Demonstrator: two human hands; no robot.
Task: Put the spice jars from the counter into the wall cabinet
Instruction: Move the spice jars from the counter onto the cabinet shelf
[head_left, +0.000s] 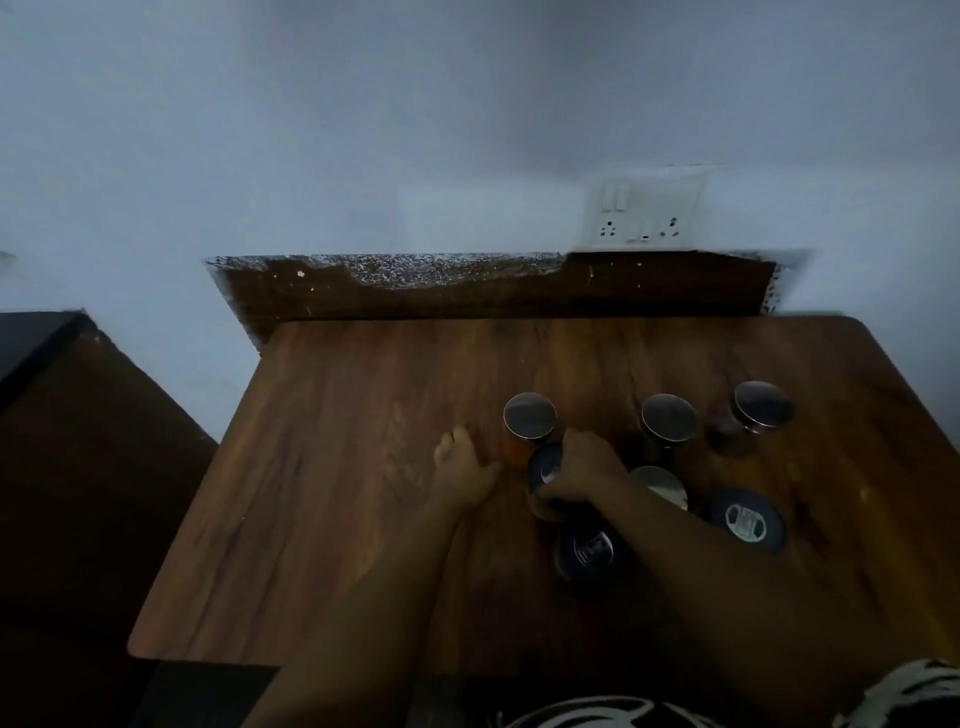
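Observation:
Several spice jars stand on the right half of a wooden counter (337, 467). My right hand (582, 467) is closed around a dark-lidded jar (544, 470) in the middle of the group. Just behind it stands a metal-lidded jar with orange contents (529, 415). My left hand (460, 465) lies flat on the counter, fingers apart, just left of those two jars and holding nothing. Two more metal-lidded jars (669, 418) (762, 405) stand further right. Two dark-lidded jars (587, 553) (745, 519) are nearer me, and a pale lid (662, 486) shows partly behind my right forearm. No cabinet is in view.
A dark backsplash (493, 291) runs along the counter's far edge under a pale wall with a socket and switch plate (641, 215). A dark piece of furniture (78, 441) stands lower at the left. The scene is dim and slightly blurred.

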